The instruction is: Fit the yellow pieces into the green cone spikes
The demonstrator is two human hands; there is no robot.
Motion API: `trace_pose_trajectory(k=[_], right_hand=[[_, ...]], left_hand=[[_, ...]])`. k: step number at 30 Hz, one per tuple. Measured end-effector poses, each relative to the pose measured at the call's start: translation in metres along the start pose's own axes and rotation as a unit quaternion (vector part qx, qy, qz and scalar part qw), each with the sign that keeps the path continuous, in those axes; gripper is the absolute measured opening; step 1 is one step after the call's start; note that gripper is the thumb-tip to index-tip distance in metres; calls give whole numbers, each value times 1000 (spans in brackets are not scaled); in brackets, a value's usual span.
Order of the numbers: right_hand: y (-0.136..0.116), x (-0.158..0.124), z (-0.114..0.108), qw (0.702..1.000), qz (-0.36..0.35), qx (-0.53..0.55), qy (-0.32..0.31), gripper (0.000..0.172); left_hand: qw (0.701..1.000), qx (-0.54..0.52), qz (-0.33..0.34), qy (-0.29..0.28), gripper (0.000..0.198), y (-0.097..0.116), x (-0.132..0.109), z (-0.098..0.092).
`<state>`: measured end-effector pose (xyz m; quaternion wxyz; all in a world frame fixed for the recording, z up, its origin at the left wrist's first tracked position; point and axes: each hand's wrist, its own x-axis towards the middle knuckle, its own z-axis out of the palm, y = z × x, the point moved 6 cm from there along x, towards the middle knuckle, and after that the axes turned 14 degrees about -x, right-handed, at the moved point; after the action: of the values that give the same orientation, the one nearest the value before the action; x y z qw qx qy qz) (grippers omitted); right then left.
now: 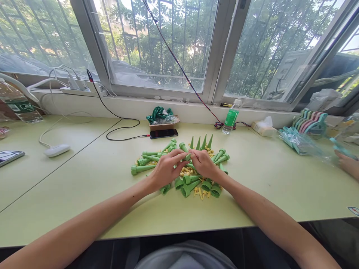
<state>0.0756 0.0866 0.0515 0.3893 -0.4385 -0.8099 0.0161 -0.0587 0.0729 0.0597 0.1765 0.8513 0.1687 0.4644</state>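
My left hand is closed around the wide, capped end of a green cone-shaped plastic spike. Pressed close against it, my right hand has its fingers curled in; whatever they pinch is hidden. Under and around both hands lies a pile of similar green spikes, some showing hollow threaded openings. Small yellow plastic nozzles are scattered among them. Just beyond my hands, several green spikes stand upright with their points up.
Behind the pile lie a black phone on a cable and a small cardboard box. A water bottle and a tissue box stand near the windowsill. Teal hangers and another person's hand are at right; a white mouse, left.
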Motion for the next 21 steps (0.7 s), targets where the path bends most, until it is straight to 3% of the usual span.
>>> trace_pose_trajectory(k=[9,13,21], right_hand=[[2,-1,1,1000,-6,5,-7,42],[0,-2,-1,1000,-25,-5,-12,39],[-2,-3,-2,999,-41,-27,-15,38]], left_hand=[[989,-78,-122,22,36,-12,5,-2],[968,-164,-188,-6,34,-16,6,2],[942,-240,-232,-21,32,-19,8,4]])
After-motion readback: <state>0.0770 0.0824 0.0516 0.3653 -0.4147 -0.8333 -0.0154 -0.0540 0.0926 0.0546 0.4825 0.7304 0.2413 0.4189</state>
